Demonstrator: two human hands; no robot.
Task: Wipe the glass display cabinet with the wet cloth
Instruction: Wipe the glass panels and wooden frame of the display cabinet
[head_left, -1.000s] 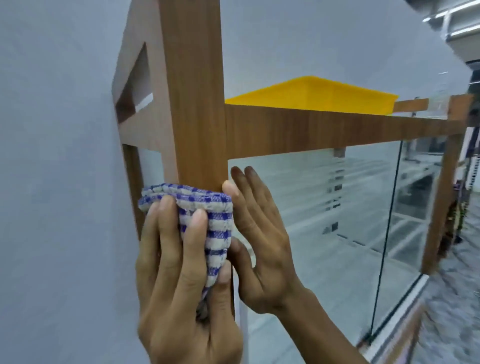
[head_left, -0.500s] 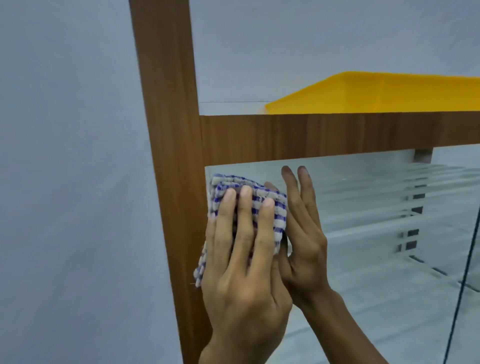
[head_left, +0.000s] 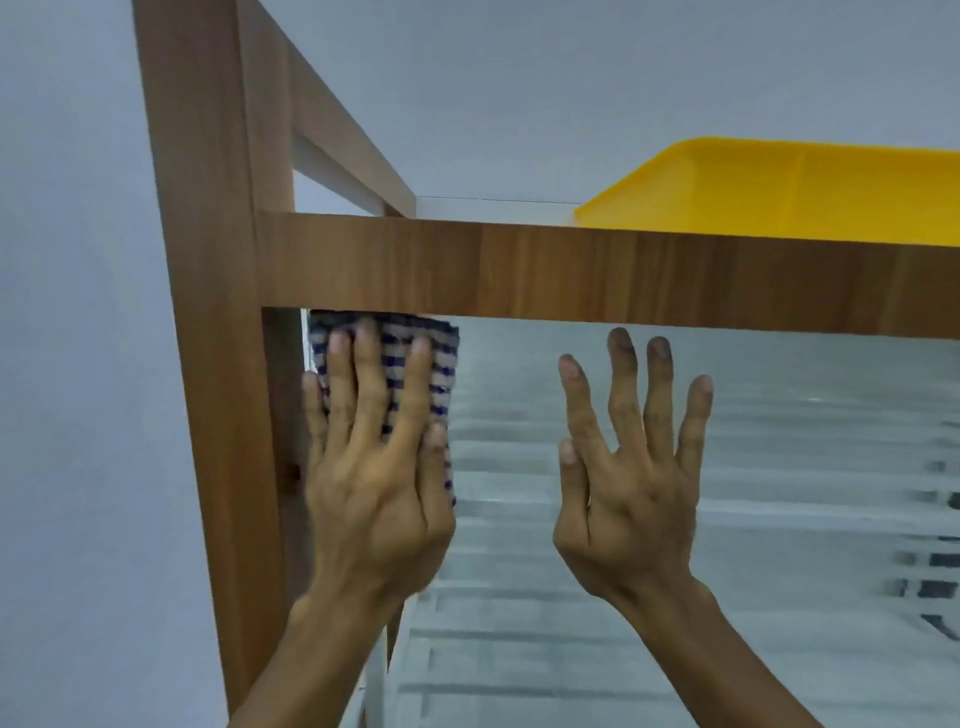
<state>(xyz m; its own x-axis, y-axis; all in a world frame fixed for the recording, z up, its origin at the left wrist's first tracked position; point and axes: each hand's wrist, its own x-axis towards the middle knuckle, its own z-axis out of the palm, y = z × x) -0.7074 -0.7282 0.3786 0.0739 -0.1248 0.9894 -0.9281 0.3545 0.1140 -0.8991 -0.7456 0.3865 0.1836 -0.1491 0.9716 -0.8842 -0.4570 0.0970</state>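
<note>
tray on cabinet; cloth under rail.

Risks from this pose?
The left hand presses the checked cloth flat under open fingers, not gripped, so it may slip off the glass. The bare right hand seems splayed against the pane and could smudge it. The yellow tray above might get jostled.

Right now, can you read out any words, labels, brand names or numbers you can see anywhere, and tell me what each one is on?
None can be read.
Blue-and-white striped cloth: pattern only.
Brown wood-grain cabinet frame: no label.
Yellow plastic tray: plain.
Glass panel: dark marks at its right edge, too blurred to tell whether they are text.
</note>
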